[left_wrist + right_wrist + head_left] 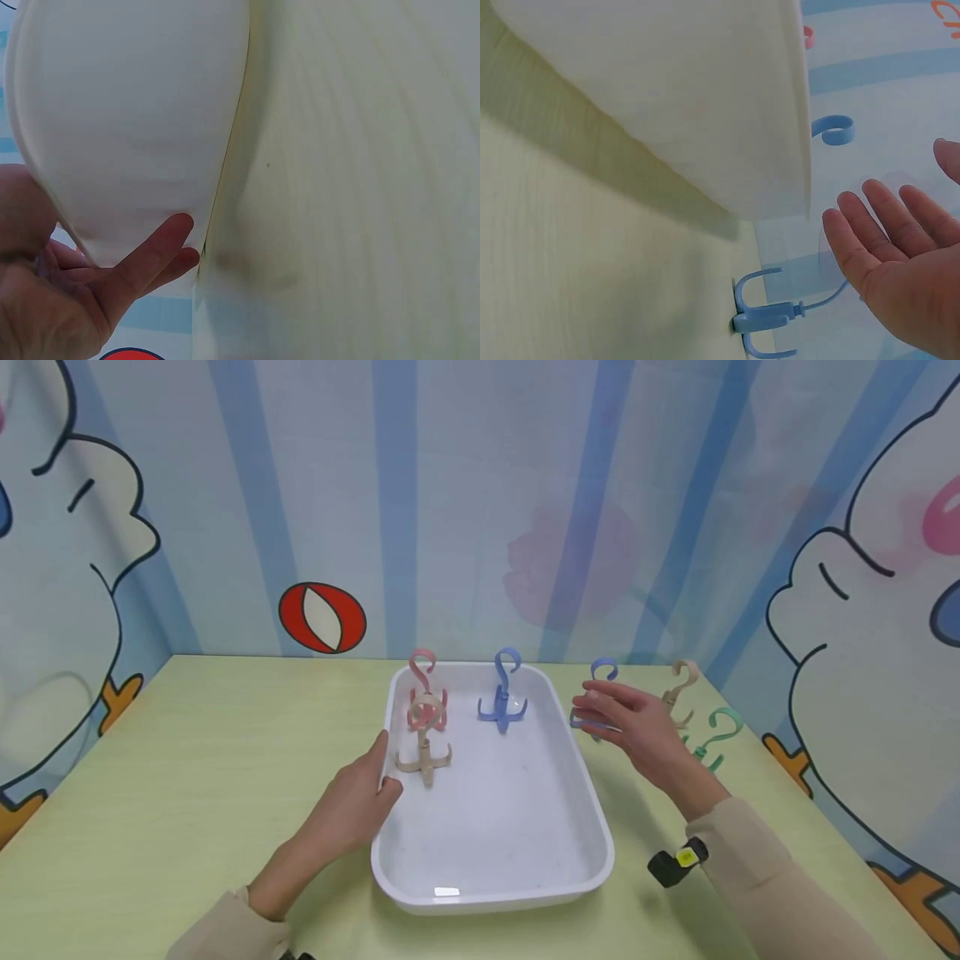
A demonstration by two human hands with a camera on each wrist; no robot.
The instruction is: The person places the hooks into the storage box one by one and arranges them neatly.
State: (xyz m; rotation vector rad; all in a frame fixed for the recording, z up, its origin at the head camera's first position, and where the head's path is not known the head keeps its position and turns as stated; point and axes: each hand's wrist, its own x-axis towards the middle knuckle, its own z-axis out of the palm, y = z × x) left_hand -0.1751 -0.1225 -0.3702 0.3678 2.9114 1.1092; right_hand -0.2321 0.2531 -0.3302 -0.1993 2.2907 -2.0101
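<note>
My left hand (352,802) grips the left rim of a white tray (495,835), thumb over the edge; in the left wrist view its fingers (157,251) lie against the outer wall. Inside the tray stand a pink claw hook (422,668), a beige claw hook (425,760) partly in front of it, and a blue claw hook (502,693). My right hand (637,727) hovers right of the tray, fingers extended and holding nothing. Behind it a second blue claw hook (603,668) is partly hidden; the right wrist view shows that hook (769,319) on the table, apart from the fingers.
Right of the right hand stand another beige claw hook (681,681), partly covered by the hand, and a green claw hook (720,735). The pale yellow-green table (187,777) ends at a striped blue cartoon backdrop (465,527).
</note>
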